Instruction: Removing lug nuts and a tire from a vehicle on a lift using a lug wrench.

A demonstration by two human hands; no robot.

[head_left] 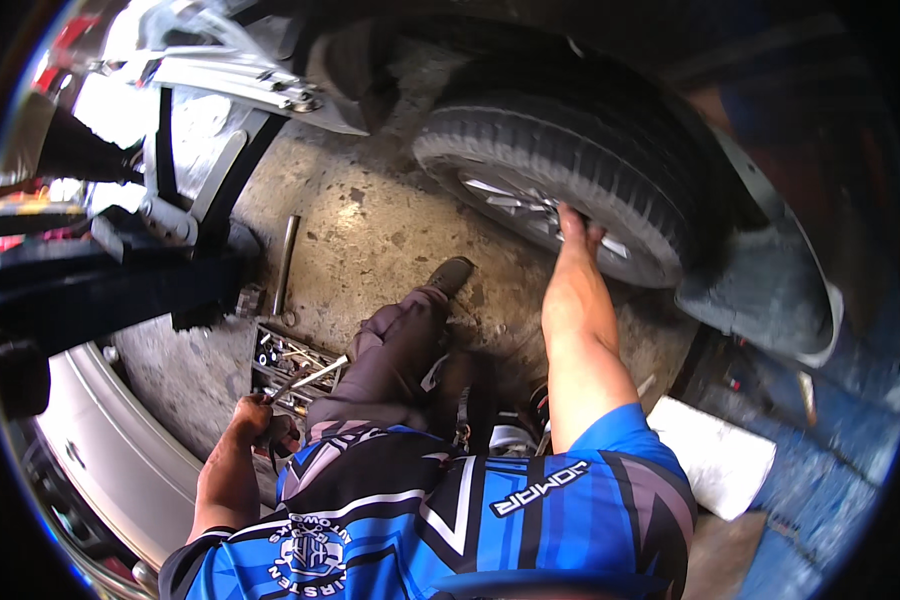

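Note:
A car wheel (505, 205) with a black tyre (570, 160) and silver spokes hangs in the upper right of the head view. My right arm reaches up to it, and my right hand (578, 230) is at the middle of the spokes. Its fingers are bent in at the hub, and whatever they pinch is hidden. Low on the left, my left hand (262, 415) is closed around a slim dark metal tool (291, 384), which sticks out toward the open tool case (260, 372). Sockets and other tools fill this case, with a pale wrench (325, 371) lying across its edge.
A long metal bar (287, 265) lies on the stained concrete floor (360, 220). To the left are a dark blue lift arm (100, 290) and a pale car panel (110, 450). A white sheet-like piece (715, 450) lies right, near a blue surface (820, 500). Another person's leg (80, 145) shows far left.

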